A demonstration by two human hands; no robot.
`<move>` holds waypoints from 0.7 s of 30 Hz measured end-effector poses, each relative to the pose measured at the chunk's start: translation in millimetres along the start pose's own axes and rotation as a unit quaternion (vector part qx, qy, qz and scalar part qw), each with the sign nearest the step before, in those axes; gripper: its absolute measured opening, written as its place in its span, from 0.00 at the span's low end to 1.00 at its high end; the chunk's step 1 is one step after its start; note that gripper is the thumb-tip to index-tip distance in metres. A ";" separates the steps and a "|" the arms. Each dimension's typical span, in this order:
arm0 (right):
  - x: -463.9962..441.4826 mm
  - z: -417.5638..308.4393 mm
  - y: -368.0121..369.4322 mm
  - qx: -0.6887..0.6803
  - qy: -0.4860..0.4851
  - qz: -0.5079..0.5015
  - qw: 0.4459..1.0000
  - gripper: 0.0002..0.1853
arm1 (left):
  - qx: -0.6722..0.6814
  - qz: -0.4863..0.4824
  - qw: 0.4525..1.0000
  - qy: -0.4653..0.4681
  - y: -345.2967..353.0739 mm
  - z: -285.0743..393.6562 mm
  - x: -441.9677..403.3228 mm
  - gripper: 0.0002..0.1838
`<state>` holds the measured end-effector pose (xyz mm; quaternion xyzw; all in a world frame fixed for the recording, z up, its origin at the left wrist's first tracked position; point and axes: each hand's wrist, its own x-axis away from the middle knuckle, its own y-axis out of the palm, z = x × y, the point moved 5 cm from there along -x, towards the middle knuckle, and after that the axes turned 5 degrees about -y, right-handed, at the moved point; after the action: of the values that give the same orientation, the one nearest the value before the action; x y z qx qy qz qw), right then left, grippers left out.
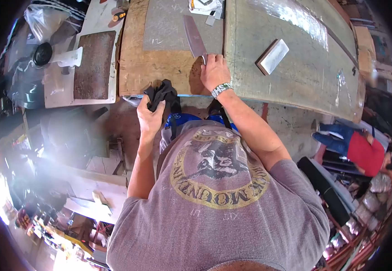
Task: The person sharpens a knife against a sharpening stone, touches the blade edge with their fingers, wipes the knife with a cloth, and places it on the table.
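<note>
My right hand (215, 73) is closed around the handle of a large kitchen knife (194, 38) above the wooden bench. The broad blade points away from me, over a grey sheet (166, 34) lying on the bench; whether it touches the sheet I cannot tell. A crumpled black cloth (160, 94) is gripped in my left hand (150, 115) at the bench's front edge. To the right of the knife, a whetstone-like block (272, 56) with a pale top and brown base rests on the grey bench surface.
Papers and small flat pieces (207, 8) lie at the back of the bench. On the left stands another table with a rusty brown plate (94, 65) and a black round object (42, 53). A person in a red shirt (365, 153) is at the far right.
</note>
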<state>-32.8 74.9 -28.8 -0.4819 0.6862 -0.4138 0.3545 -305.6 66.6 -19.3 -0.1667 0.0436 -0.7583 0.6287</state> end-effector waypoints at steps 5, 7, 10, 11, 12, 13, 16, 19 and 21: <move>39.0 -21.8 -33.5 -0.125 -0.043 -0.001 0.991 0.21 | 0.031 -0.072 0.997 -0.024 4.0 4.0 -0.4 0.10; 66.1 -31.4 -50.8 -0.256 -0.019 -0.059 0.965 0.23 | 0.035 -0.120 0.992 -0.022 23.8 11.4 1.2 0.10; 97.6 -32.7 -62.2 -0.414 0.090 -0.172 0.889 0.28 | 0.069 -0.153 0.985 0.025 68.1 46.5 12.2 0.08; 108.3 -20.2 -57.0 -0.381 0.093 -0.193 0.899 0.28 | 0.045 -0.170 0.984 0.037 80.0 47.2 14.3 0.08; 115.8 -11.4 -68.5 -0.341 0.095 -0.198 0.914 0.26 | 0.019 -0.179 0.982 0.049 91.7 48.0 15.4 0.08; 118.7 -1.9 -86.7 -0.296 0.045 -0.214 0.930 0.24 | 0.053 -0.170 0.983 0.038 101.2 57.9 17.0 0.12; 121.4 11.8 -198.6 -0.404 -0.024 -0.338 0.850 0.20 | -0.017 -0.114 0.990 0.075 106.2 54.9 7.9 0.13; 130.9 -7.7 -357.8 -0.525 -0.519 -0.270 0.618 0.10 | -0.061 -0.017 0.992 0.107 97.4 64.0 -1.1 0.13; 162.8 -19.5 -430.4 -0.538 -0.567 -0.444 0.438 0.23 | -0.093 0.049 0.991 0.080 91.8 54.7 -5.7 0.13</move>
<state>62.0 -159.2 356.4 -0.9413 0.1079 0.3033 0.1014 -201.6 61.1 5.7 -0.1609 0.1716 -0.7299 0.6417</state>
